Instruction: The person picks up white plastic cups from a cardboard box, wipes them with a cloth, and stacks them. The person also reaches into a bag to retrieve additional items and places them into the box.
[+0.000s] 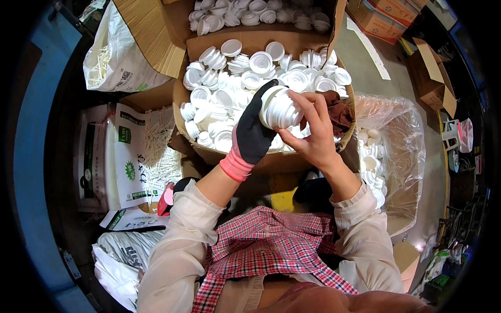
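A white, stepped, round plastic cap (282,108) is held above an open cardboard box (266,163) full of similar white caps (261,62). My left hand (252,128), in a black glove with a pink cuff, is closed around the cap's left side. Bare, my right hand (317,128) pinches its right side with thumb and fingertips. Behind the right hand, a dark brown cloth (340,110) lies over the box's right side. Whether the held piece is one cap or several stacked cannot be made out.
Another box of white caps (250,15) stands beyond. To the right is a plastic-lined box (402,156) with more white pieces. Thin white sticks (160,161) fill a container at left, beside a white sack (117,57). Cartons (378,18) stand far right.
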`<action>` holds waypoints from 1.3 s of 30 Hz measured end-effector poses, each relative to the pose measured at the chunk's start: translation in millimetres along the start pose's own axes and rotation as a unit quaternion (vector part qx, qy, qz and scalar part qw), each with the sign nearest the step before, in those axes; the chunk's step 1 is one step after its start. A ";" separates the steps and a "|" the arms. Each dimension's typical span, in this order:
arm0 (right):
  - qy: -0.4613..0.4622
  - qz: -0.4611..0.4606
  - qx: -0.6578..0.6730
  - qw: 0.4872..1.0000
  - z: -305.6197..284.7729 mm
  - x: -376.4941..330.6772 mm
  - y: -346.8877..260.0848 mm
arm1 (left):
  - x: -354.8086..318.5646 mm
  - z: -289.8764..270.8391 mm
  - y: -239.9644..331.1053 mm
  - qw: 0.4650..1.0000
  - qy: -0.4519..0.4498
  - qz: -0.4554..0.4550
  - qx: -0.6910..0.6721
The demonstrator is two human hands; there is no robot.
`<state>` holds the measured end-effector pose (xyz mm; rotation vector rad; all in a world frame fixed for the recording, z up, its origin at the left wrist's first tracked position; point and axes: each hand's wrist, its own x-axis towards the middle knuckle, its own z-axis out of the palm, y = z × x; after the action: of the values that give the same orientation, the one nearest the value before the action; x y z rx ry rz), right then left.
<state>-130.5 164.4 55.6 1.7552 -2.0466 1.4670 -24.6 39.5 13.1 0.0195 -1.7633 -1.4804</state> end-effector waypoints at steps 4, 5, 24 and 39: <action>-0.008 -0.003 -0.006 1.000 -0.3 0.0 -1.8 | -1.9 -2.6 -5.0 1.000 -0.012 0.021 -0.002; -0.010 -0.002 -0.009 1.000 -0.2 -0.4 -1.8 | -2.2 -3.8 -4.9 0.998 -0.019 0.041 0.039; -0.039 0.132 0.219 0.966 -5.6 0.5 20.4 | 7.5 -0.6 9.2 0.964 -0.020 -0.180 -0.197; -0.072 0.175 0.146 0.971 -13.1 -7.4 31.2 | -1.5 -11.2 -9.2 0.982 0.000 -0.187 0.032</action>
<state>-159.3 175.3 39.7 1.7036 -2.4217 1.8730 -21.4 28.3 4.4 0.4038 -1.8774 -1.6811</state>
